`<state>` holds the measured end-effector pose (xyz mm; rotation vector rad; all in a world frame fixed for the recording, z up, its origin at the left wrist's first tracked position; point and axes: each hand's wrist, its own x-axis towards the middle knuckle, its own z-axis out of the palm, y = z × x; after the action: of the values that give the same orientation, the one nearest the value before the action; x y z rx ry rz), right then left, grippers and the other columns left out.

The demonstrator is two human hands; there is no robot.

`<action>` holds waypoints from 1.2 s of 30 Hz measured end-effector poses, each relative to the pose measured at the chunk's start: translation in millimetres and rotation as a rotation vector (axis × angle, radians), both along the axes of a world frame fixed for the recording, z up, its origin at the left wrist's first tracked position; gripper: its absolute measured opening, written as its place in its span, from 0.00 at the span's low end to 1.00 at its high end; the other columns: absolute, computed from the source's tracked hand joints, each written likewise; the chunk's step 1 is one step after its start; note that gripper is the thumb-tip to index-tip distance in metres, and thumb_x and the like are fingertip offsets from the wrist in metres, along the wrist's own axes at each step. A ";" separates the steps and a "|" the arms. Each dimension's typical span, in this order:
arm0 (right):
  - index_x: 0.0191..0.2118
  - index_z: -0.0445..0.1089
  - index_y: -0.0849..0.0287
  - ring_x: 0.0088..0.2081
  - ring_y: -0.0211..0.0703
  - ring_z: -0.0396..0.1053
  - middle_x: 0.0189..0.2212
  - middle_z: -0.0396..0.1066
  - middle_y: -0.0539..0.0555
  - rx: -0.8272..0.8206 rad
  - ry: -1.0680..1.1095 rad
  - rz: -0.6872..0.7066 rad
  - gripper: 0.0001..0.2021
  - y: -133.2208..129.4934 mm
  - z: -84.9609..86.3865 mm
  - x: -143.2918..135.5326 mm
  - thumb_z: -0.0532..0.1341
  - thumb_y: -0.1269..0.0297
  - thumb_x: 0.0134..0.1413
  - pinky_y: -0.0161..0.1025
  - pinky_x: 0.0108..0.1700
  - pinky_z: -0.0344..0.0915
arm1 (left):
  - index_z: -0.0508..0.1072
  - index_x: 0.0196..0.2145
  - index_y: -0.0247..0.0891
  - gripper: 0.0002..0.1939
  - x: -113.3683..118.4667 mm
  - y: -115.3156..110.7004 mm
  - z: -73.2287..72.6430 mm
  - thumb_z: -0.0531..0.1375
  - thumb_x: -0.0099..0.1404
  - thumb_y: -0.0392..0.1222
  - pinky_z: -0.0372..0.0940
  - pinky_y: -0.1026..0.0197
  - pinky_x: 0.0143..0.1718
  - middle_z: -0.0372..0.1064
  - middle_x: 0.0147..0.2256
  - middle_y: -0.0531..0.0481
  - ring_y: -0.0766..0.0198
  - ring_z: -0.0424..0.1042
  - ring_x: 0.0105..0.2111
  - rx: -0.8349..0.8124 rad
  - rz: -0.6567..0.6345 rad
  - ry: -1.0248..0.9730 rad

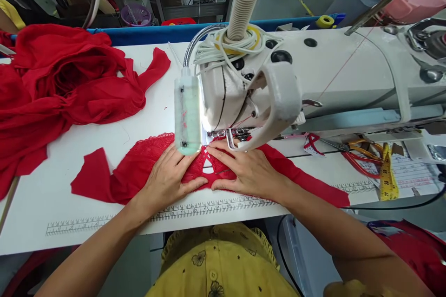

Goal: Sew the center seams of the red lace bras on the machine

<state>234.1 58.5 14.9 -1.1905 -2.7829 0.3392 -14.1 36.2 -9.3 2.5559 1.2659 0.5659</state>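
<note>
In front of the sewing machine (218, 95), a red lace garment (135, 167) is pressed flat by left hand (167, 171) and right hand (251, 171), thumbs splayed; lace could be puckered by uneven tension, or fingertips pricked by straying too close.

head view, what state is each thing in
Red lace-trimmed fabric piece, spread out
Left hand, open on it
Right hand, open on it
Red fabric pile, crumpled
White sewing machine, threaded
White thin cable, coiled
Orange-and-red-handled scissors, opening unclear
</note>
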 end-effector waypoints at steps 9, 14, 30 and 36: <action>0.67 0.60 0.56 0.51 0.57 0.66 0.62 0.66 0.59 -0.023 0.004 -0.010 0.42 -0.3 -1.0 -0.4 0.58 0.32 0.55 0.38 0.27 0.63 | 0.62 0.63 0.39 0.32 -0.1 -0.4 0.1 0.61 0.67 0.56 0.62 0.42 0.62 0.69 0.55 0.38 0.48 0.68 0.57 -0.017 0.008 -0.009; 0.67 0.60 0.56 0.50 0.57 0.66 0.62 0.65 0.58 -0.013 -0.014 -0.010 0.42 -0.4 -0.9 -0.5 0.56 0.31 0.56 0.36 0.25 0.59 | 0.63 0.62 0.37 0.32 -0.2 -1.1 -0.3 0.62 0.67 0.55 0.63 0.41 0.61 0.69 0.55 0.38 0.47 0.68 0.57 -0.022 0.017 -0.015; 0.66 0.61 0.56 0.50 0.56 0.66 0.62 0.66 0.58 -0.001 0.008 -0.010 0.42 -1.0 -1.3 -0.3 0.57 0.32 0.56 0.38 0.25 0.61 | 0.62 0.62 0.37 0.31 -0.6 -0.5 0.5 0.61 0.68 0.56 0.62 0.41 0.62 0.69 0.55 0.37 0.47 0.67 0.58 -0.012 0.001 -0.006; 0.67 0.61 0.56 0.50 0.56 0.66 0.62 0.66 0.59 -0.007 0.019 -0.010 0.42 -1.3 -1.1 -0.2 0.58 0.32 0.55 0.38 0.26 0.62 | 0.62 0.63 0.38 0.32 -0.1 -0.7 0.7 0.61 0.68 0.56 0.62 0.41 0.62 0.69 0.56 0.38 0.47 0.67 0.58 -0.018 0.006 -0.018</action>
<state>233.9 57.2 13.8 -1.1961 -2.7612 0.3581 -14.2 35.5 -8.6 2.5277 1.2673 0.5745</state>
